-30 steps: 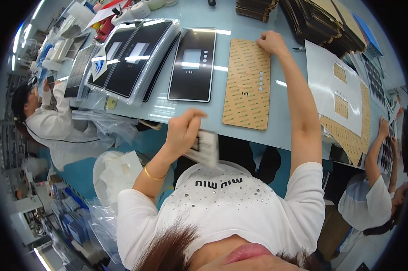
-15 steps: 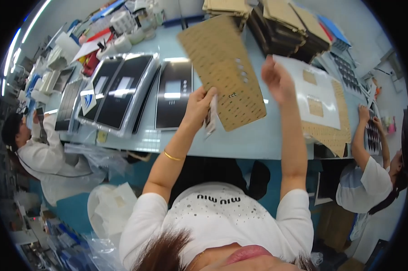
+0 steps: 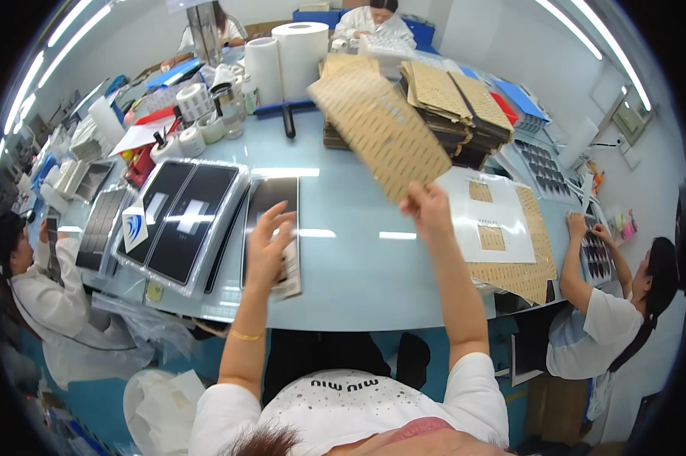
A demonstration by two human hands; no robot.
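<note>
A tan patterned sheet (image 3: 388, 125) is gripped at its lower corner by my right hand (image 3: 430, 216). It tilts up and away above the table, in front of the stacks. My left hand (image 3: 263, 254) is raised over the near part of a dark panel (image 3: 270, 199), thumb and forefinger apart. A small pale brownish strip (image 3: 288, 273) hangs beside its palm, seemingly held by the lower fingers, which are partly hidden. Right of my right hand, a white sheet with tan rectangles (image 3: 502, 243) lies on more tan sheets (image 3: 542, 254).
Plastic-wrapped black panels (image 3: 183, 220) lie at left. Stacks of tan-topped boards (image 3: 457, 114), white rolls (image 3: 303, 61) and a dark-handled squeegee (image 3: 288, 118) stand at the back. A co-worker (image 3: 601, 327) works at right, another (image 3: 46, 296) at left; two more sit across the table.
The tan sheet has passed from my left hand to my right. My left hand has let go of it and drawn left and nearer, the strip with it. The view has tilted up.
</note>
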